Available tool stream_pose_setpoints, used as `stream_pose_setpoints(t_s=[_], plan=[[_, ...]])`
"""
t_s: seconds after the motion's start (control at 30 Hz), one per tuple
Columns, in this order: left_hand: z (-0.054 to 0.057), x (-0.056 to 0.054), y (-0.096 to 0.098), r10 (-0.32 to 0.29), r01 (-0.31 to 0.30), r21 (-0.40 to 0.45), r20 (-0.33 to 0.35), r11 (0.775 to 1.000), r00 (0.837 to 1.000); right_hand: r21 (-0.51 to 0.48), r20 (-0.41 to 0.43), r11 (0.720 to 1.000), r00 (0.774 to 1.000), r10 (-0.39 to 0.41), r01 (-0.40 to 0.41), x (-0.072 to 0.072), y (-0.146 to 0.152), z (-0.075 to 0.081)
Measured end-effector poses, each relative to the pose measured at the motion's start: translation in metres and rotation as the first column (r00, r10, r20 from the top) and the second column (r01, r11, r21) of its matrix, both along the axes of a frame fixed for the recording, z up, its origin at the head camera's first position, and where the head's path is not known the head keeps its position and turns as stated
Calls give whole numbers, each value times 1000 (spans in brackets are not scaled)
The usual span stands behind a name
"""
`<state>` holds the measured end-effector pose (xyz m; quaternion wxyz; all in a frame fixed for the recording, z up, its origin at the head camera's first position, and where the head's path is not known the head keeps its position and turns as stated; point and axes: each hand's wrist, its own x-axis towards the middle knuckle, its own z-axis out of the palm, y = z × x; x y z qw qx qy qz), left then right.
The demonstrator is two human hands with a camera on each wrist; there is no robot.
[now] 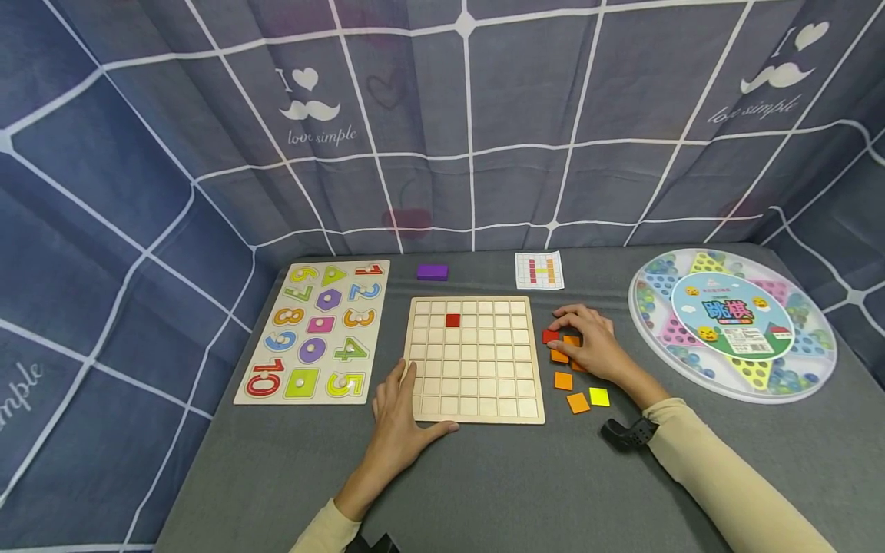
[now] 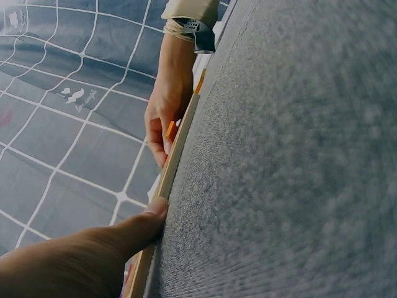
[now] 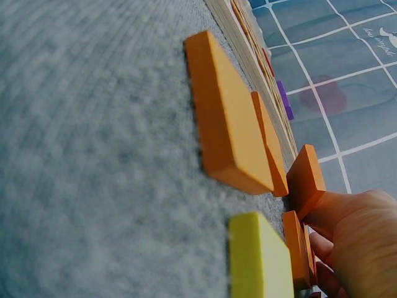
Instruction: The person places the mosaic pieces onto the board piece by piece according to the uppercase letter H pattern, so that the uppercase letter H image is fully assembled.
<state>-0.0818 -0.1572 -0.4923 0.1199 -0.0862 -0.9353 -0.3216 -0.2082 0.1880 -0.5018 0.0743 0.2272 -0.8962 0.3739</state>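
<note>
A square wooden grid board lies flat on the table, with one red tile in its upper part. My left hand steadies its near left corner, fingers along the left side and thumb against the front edge. To the right of the board, my right hand pinches a red square tile between thumb and fingertips. Under that thumb an orange tile stands tilted. More orange tiles and a yellow tile lie close by; the right palm partly hides some.
A number-and-shape puzzle board lies at the left. Behind the grid board are a purple block and a pattern card. A round Chinese checkers set takes up the right side. Hanging blue cloth borders the table.
</note>
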Motion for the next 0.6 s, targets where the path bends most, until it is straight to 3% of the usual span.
stream_pose_setpoints(t_s=[0.6], plan=[[0, 0, -1, -2, 2, -7, -18, 1000, 1000, 13, -24, 1000, 999, -27, 28, 1, -3, -3]])
